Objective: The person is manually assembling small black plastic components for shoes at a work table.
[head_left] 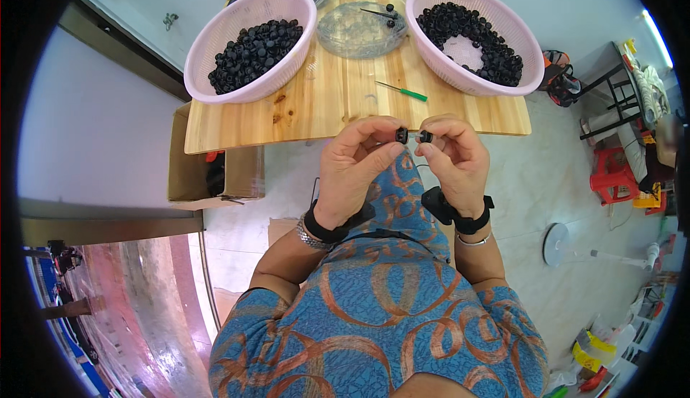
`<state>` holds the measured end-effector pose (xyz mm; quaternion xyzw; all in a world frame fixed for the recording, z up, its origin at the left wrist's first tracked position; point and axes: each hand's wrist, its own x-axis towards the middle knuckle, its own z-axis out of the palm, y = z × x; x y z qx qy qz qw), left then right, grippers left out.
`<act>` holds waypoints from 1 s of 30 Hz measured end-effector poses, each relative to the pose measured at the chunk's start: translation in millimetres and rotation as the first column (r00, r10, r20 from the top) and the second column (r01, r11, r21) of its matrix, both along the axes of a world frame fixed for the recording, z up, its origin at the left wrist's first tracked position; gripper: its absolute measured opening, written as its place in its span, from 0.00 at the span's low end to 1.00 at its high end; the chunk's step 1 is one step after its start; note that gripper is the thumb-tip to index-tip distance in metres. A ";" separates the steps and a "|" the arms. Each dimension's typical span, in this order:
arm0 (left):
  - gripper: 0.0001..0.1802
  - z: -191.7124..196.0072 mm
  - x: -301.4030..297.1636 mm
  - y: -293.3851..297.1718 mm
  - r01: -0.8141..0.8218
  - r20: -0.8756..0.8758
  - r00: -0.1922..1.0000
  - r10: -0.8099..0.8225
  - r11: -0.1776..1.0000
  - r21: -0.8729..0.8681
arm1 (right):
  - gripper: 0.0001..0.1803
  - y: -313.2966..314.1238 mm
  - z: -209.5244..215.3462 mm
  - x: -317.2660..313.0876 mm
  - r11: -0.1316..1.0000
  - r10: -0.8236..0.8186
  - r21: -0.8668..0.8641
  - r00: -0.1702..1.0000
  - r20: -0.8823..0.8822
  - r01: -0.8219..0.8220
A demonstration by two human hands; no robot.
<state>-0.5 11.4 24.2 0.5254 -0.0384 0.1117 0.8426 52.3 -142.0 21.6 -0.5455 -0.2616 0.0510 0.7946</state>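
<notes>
Both my hands are raised just off the table's near edge, close together. My left hand (363, 161) pinches a small black round plastic part (402, 135) between thumb and fingers. In my right hand (454, 157) is a second small black part (425, 136), also pinched by the fingertips. The two parts face each other across a narrow gap, where something thin and pale shows; I cannot make out what it is. On the table beyond my hands lies a small screwdriver (413, 95) with a green handle.
Two pink baskets (241, 96) (460, 82) of small black parts stand left and right on the wooden table (338, 103). Between them sits a clear round tray (352, 39) with tweezers and loose parts. A cardboard box (241, 172) is below left; a red stool (611, 175) stands right.
</notes>
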 end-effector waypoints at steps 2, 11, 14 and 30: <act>0.15 0.0 0.8 -0.9 0.004 -0.021 1.000 -0.005 1.000 -0.018 | 0.13 0.2 2.9 -0.7 0.999 -0.013 -0.047 1.000 0.004 0.013; 0.15 0.7 1.6 -2.7 -0.014 -0.013 1.000 0.014 1.000 0.002 | 0.11 2.6 26.4 -5.9 0.880 -0.159 -0.341 0.883 0.441 0.329; 0.15 -5.0 2.4 -2.2 -0.008 -0.030 1.000 0.007 0.999 -0.034 | 0.10 2.0 28.9 -6.4 0.869 -0.141 -0.375 0.888 0.438 0.324; 0.13 -1.8 4.0 -8.3 0.083 -0.072 0.992 -0.100 0.973 -0.216 | 0.09 -2.4 25.8 -3.6 0.846 -0.162 -0.355 0.825 0.541 0.399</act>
